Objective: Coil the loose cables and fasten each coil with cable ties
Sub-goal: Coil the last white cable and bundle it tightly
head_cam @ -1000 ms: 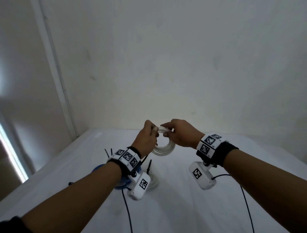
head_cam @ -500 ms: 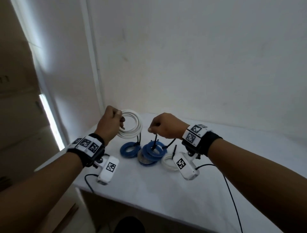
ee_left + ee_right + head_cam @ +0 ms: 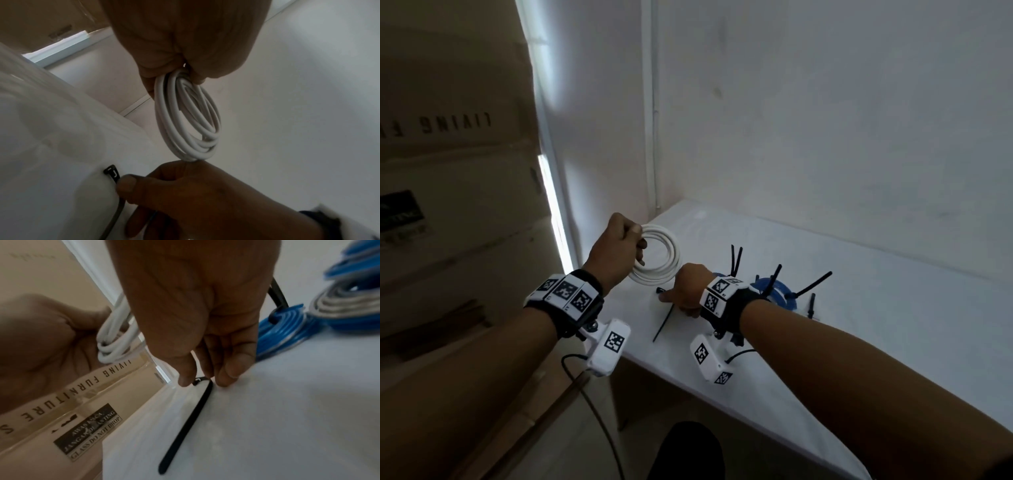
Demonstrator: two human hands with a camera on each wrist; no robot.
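Observation:
My left hand (image 3: 635, 241) grips a white cable coil (image 3: 659, 255) and holds it upright in the air over the table's left corner; the left wrist view shows the coil (image 3: 189, 121) hanging from my curled fingers. A loose black cable tie (image 3: 663, 322) lies flat on the white table (image 3: 859, 329). My right hand (image 3: 666, 297) is down on the table below the coil. Its thumb and forefinger pinch the tie (image 3: 191, 423) at its head end. The rest of the strap still lies on the table.
Blue coils (image 3: 774, 291) and a grey coil (image 3: 345, 305), bound with black ties whose tails stick up, lie just right of my right hand. The table's left edge runs close by the tie. Cardboard boxes (image 3: 448, 171) stand at the left, a white wall behind.
My right hand let go of the white coil and dropped to the black tie on the table. My left hand carried the coil leftward. The head view swung left.

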